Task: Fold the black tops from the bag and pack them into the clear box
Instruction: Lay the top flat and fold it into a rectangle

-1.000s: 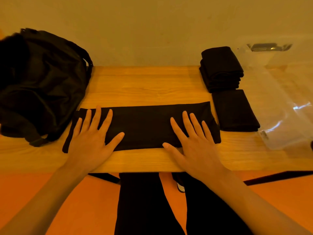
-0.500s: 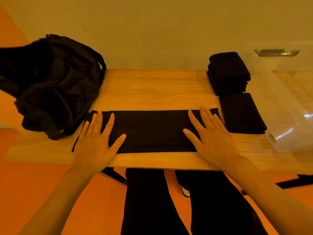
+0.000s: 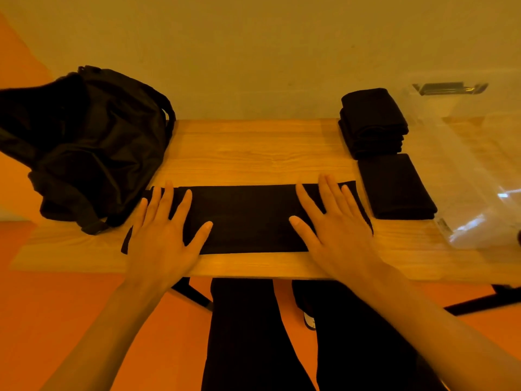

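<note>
A black bag (image 3: 93, 153) slumps on the left end of the wooden table (image 3: 253, 148), its near strap just beside the left tip of the black top (image 3: 248, 218); that top lies folded into one long strip across the near side of the table, parallel to the front edge. At the right end stands the clear box (image 3: 479, 176), and between it and the strip sit a stack of folded tops (image 3: 372, 122) at the back and a single folded top (image 3: 394, 187) in front of it, the two touching or nearly so; the single one lies just beside the strip's right end.

Counted: one bag, one box, one strip, one stack, one lone folded piece, two hands. The left hand (image 3: 160, 235) lies flat with fingers spread on the strip's left end; the right hand (image 3: 338, 230) lies the same way on its right end; neither grips anything.

The layers in the stack merge into black and cannot be counted; the box's walls show only as glare and a dark clip (image 3: 450, 88) at its far rim, and its right side is cut off; the bag's left side runs out of view; below the table, black trousers (image 3: 242, 334) hide most of a shoe (image 3: 310, 321).
</note>
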{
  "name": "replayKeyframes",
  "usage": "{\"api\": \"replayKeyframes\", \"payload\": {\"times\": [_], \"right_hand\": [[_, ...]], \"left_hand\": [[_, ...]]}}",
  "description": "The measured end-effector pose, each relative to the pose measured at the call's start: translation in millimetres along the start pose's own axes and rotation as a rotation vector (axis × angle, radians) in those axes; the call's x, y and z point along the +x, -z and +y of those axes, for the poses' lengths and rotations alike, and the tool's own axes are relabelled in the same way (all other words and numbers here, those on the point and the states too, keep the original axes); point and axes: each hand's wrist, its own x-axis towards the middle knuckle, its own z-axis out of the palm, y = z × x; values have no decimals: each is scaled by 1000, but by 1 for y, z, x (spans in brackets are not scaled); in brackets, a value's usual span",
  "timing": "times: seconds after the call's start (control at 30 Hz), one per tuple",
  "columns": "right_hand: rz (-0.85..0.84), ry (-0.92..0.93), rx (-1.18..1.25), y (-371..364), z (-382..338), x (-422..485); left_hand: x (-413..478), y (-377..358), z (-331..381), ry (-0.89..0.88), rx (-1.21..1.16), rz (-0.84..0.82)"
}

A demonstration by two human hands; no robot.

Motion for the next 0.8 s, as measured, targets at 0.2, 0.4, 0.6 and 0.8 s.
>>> {"api": "replayKeyframes", "payload": {"times": [0.2,0.4,0.6,0.8], "right_hand": [[51,120,119,-11,-80,23],[-18,6,20,-26,-18,27],[-7,-139,-8,-15,20,20],[273,-132,229,1,23,-28]], "left_hand": [[1,-7,63,-79,-74,-67],[2,-16,18,55,42,-133],[7,-8,-8,122,10,-201],[1,0,24,19,-128,19]]}}
